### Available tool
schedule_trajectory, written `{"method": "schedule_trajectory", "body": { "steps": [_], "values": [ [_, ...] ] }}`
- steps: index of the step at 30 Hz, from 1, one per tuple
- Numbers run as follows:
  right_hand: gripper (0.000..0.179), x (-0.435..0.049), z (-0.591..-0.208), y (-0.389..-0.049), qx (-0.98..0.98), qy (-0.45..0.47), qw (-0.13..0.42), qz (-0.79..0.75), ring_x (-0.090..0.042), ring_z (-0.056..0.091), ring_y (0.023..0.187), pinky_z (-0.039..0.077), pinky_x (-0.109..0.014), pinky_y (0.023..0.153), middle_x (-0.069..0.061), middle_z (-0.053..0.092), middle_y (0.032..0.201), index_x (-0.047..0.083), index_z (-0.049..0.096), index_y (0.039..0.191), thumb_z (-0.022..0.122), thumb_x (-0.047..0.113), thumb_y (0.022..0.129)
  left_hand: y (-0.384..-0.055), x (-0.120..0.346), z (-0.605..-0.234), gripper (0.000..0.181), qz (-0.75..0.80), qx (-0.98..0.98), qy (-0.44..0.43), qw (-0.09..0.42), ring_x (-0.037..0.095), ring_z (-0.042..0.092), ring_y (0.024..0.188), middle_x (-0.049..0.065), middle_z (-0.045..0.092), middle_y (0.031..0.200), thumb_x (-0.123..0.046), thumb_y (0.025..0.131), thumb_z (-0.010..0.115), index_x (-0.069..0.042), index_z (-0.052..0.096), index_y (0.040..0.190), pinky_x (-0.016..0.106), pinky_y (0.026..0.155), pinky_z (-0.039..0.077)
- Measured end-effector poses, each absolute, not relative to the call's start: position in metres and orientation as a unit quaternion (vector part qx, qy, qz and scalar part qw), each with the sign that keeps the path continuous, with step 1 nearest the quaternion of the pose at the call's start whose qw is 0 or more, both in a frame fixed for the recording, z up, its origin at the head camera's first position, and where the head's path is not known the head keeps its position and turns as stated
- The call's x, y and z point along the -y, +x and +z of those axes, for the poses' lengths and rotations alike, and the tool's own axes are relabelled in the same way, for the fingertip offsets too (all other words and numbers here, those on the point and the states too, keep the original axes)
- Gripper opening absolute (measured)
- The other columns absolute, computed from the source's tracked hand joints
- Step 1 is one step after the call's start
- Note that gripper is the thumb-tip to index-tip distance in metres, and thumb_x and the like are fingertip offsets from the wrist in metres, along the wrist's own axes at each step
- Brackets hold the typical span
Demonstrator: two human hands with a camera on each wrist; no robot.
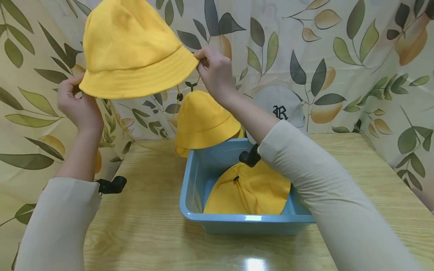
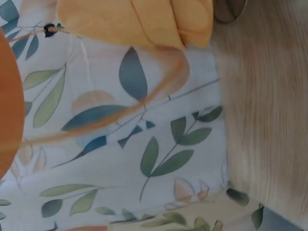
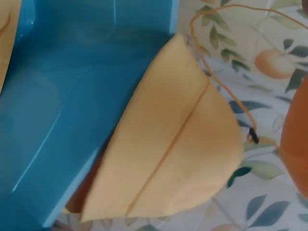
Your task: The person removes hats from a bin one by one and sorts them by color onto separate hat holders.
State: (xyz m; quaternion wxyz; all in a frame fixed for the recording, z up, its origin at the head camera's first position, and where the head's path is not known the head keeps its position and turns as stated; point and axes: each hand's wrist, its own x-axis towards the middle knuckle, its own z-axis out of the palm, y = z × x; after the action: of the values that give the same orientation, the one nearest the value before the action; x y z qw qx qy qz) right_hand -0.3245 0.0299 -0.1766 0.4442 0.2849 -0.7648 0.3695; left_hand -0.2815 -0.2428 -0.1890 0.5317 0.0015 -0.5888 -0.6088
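A yellow bucket hat (image 1: 132, 45) is held up at the upper left of the head view, its brim lowest. My left hand (image 1: 81, 105) pinches the brim at its left end, and my right hand (image 1: 217, 71) pinches the right end. A thin cord with a black toggle (image 3: 253, 137) hangs below this hat. Neither wrist view shows the hands, only an orange-looking edge of the held hat (image 3: 296, 139). Below, a second yellow hat (image 1: 207, 122) sits behind the blue bin (image 1: 249, 218). Inside the bin lies another yellow hat (image 1: 251, 188), flattened, with its cord on top.
A pale grey cap (image 1: 279, 105) with a black letter stands behind the bin, partly hidden by my right forearm. The wooden table (image 1: 142, 226) extends around the bin. Leaf-patterned cloth (image 1: 339, 67) hangs at the back and sides.
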Motion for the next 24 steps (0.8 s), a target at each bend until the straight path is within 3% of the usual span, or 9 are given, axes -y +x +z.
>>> {"method": "schedule_trajectory", "body": {
  "steps": [6,9,11,17,20,24],
  "values": [
    [0.014,-0.042,-0.189,-0.349,0.804,0.208,0.404,0.384,-0.018,0.06,0.077,0.047,-0.023,0.07,-0.011,0.067,0.092,-0.001,0.063,0.092,0.052,0.007,0.09,-0.315,0.239,-0.212,0.012,-0.506,0.681,0.031,0.529,-0.005,0.048,0.072,-0.02,0.051,0.074,-0.006,0.084,0.06,-0.01,0.071,0.084,0.014,0.07,0.037],
    [0.014,-0.051,-0.197,-0.358,0.822,0.19,0.382,0.378,-0.019,0.059,0.079,0.046,-0.024,0.071,-0.012,0.066,0.093,-0.001,0.062,0.093,0.051,0.007,0.091,-0.326,0.23,-0.223,0.009,-0.498,0.697,0.041,0.514,-0.005,0.048,0.073,-0.02,0.051,0.074,-0.01,0.084,0.062,-0.009,0.071,0.087,0.014,0.071,0.038],
    [0.014,-0.057,-0.202,-0.361,0.833,0.178,0.367,0.373,-0.019,0.058,0.078,0.046,-0.025,0.071,-0.012,0.066,0.093,-0.001,0.062,0.094,0.05,0.006,0.091,-0.33,0.221,-0.229,0.009,-0.507,0.706,0.047,0.492,-0.003,0.05,0.075,-0.016,0.054,0.077,-0.012,0.085,0.063,-0.01,0.071,0.089,0.015,0.072,0.04],
    [0.013,-0.077,-0.214,-0.368,0.866,0.148,0.341,0.335,-0.025,0.062,0.083,0.049,-0.031,0.074,-0.015,0.066,0.097,-0.002,0.061,0.094,0.05,0.004,0.09,-0.337,0.197,-0.247,0.016,-0.482,0.755,0.04,0.444,0.012,0.057,0.082,0.009,0.065,0.092,-0.015,0.088,0.058,-0.007,0.068,0.098,0.014,0.066,0.039],
    [0.013,-0.085,-0.221,-0.368,0.883,0.139,0.316,0.319,-0.028,0.062,0.088,0.049,-0.034,0.077,-0.016,0.066,0.099,-0.003,0.061,0.096,0.05,0.001,0.09,-0.34,0.189,-0.257,0.018,-0.474,0.766,0.026,0.433,0.017,0.057,0.084,0.012,0.065,0.093,-0.016,0.089,0.058,-0.006,0.068,0.099,0.013,0.065,0.038],
    [0.013,-0.094,-0.233,-0.364,0.904,0.137,0.278,0.295,-0.028,0.06,0.083,0.049,-0.035,0.074,-0.017,0.065,0.098,-0.003,0.06,0.096,0.051,-0.001,0.087,-0.34,0.187,-0.273,0.019,-0.459,0.786,-0.005,0.415,0.02,0.058,0.084,0.013,0.064,0.093,-0.015,0.089,0.057,-0.002,0.067,0.098,0.018,0.068,0.042]
  ]
}}
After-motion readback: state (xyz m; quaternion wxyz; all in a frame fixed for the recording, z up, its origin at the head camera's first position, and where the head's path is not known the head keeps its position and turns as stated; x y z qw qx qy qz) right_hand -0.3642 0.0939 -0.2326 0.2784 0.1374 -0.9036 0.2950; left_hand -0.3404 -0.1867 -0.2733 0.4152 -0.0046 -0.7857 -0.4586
